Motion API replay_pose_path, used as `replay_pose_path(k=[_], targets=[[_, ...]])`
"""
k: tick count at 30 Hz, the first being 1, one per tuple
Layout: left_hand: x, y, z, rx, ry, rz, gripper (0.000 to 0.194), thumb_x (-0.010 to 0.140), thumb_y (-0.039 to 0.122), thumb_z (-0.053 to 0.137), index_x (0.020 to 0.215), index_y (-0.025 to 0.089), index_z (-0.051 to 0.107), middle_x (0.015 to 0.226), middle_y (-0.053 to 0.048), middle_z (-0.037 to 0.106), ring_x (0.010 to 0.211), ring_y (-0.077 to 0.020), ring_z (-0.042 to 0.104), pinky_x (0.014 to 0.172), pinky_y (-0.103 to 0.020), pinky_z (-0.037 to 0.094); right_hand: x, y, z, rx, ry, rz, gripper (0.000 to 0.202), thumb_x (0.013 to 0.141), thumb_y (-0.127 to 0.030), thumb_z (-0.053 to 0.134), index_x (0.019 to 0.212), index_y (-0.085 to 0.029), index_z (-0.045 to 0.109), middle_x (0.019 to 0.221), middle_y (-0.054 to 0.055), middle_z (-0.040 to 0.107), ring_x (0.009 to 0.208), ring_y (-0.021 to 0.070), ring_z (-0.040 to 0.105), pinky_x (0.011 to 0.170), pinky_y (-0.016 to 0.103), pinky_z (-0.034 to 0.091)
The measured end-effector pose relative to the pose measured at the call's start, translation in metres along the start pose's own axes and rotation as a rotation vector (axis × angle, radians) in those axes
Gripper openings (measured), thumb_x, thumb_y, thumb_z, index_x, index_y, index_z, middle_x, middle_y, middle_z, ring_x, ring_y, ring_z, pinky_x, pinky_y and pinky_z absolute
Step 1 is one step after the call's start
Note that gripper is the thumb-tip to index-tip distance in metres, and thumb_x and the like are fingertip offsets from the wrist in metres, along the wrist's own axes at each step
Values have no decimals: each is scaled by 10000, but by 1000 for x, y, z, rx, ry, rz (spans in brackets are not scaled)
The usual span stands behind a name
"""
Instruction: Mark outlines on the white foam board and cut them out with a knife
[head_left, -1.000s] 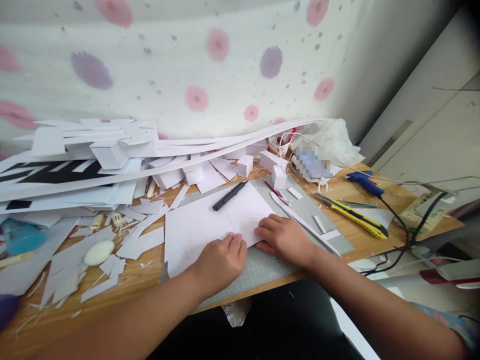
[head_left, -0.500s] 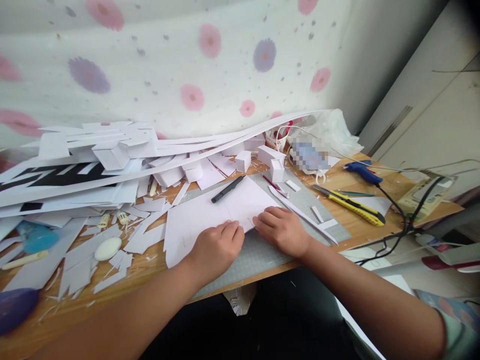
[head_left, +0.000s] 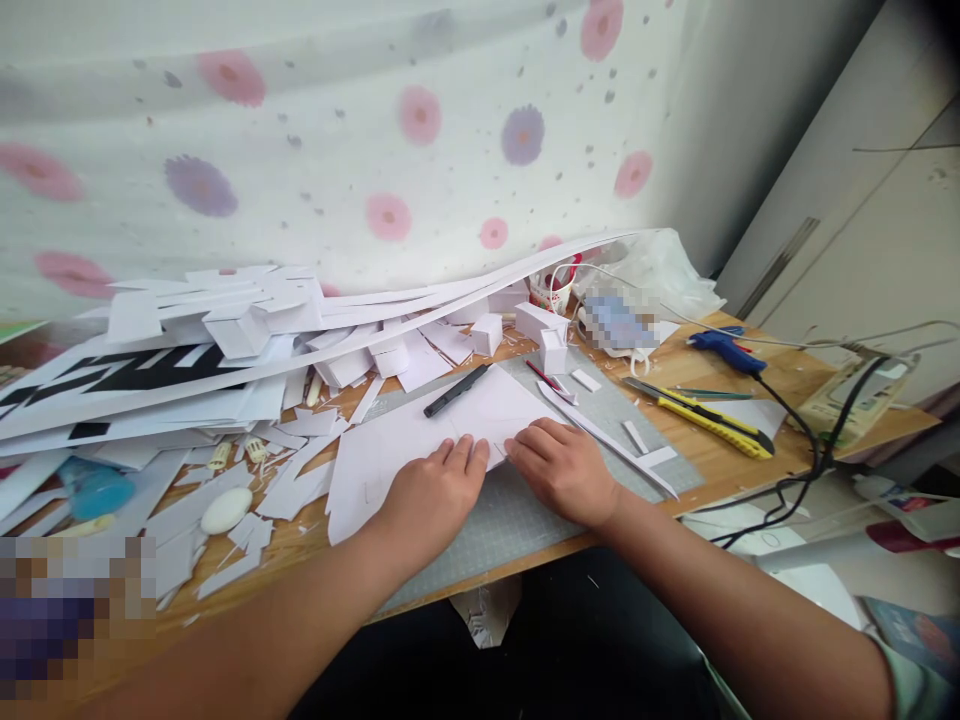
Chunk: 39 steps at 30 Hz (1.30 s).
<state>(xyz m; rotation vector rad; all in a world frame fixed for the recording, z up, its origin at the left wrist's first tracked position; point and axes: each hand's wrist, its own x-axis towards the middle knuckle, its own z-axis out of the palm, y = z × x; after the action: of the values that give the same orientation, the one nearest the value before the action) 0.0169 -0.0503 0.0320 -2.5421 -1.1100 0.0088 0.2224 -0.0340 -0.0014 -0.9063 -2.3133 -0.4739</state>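
A white sheet of card (head_left: pixel 405 440) lies at an angle on the grey cutting mat (head_left: pixel 480 556), with faint pencil marks on it. My left hand (head_left: pixel 442 488) rests on its near edge, fingers laid forward and slightly apart. At the near right edge, the fingers of my right hand (head_left: pixel 564 468) are curled and closed on the sheet; their tips are partly hidden. A black pen (head_left: pixel 456 391) lies on the card beyond my left hand. To the right of my right hand are a long narrow strip of card (head_left: pixel 611 440) and a thin red pen (head_left: pixel 544 376).
A yellow utility knife (head_left: pixel 709 418) and a blue glue gun (head_left: pixel 726 350) with a black cord lie at right. Small white card boxes (head_left: pixel 487 334) and a cup (head_left: pixel 551 292) stand behind. Card scraps (head_left: pixel 296 485), a white oval object (head_left: pixel 226 510) and stacked sheets (head_left: pixel 259 402) fill the left.
The view has shifted slightly. The fingers of my left hand look a little more spread and straighter on the card; my right hand stays at the same edge.
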Motion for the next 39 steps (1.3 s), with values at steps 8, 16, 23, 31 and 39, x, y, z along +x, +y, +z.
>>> replay_pose_path(k=[8, 16, 23, 31, 39], targets=[[1, -2, 0, 7, -18, 1, 462, 852, -4, 384, 1269, 116, 542, 1265, -182, 596, 1065, -300, 637, 745, -405, 596, 2, 0, -3, 8, -41, -3, 194, 943, -150, 475, 844, -166, 641, 757, 50, 607, 757, 184, 485, 633, 309, 346], [1, 1, 1, 25, -21, 10, 467, 826, -23, 414, 1261, 91, 544, 1261, -198, 595, 1066, -325, 632, 719, -409, 599, 6, -3, -6, -50, -86, 70, 193, 937, -170, 486, 845, -183, 655, 822, 58, 650, 746, 194, 487, 610, 318, 331], [0, 2, 4, 28, -36, 14, 471, 826, -28, 417, 1264, 97, 539, 1259, -195, 596, 1069, -327, 629, 711, -411, 601, 7, -5, -4, 2, -150, 85, 212, 926, -140, 489, 785, -174, 645, 758, 54, 624, 713, 187, 470, 583, 317, 299], [1, 3, 2, 47, -63, 10, 505, 816, -40, 364, 1269, 93, 544, 1262, -188, 593, 1069, -322, 630, 703, -419, 606, 15, -3, -9, 39, -216, 144, 238, 912, -192, 511, 698, -192, 614, 765, 32, 618, 729, 176, 479, 595, 316, 284], [2, 5, 4, 111, -123, 23, 561, 784, -66, 354, 1282, 98, 552, 1276, -185, 582, 1089, -319, 619, 726, -396, 605, 16, 2, -10, 300, -182, 355, 136, 868, -180, 576, 752, -169, 646, 778, 42, 622, 734, 165, 557, 623, 275, 377]])
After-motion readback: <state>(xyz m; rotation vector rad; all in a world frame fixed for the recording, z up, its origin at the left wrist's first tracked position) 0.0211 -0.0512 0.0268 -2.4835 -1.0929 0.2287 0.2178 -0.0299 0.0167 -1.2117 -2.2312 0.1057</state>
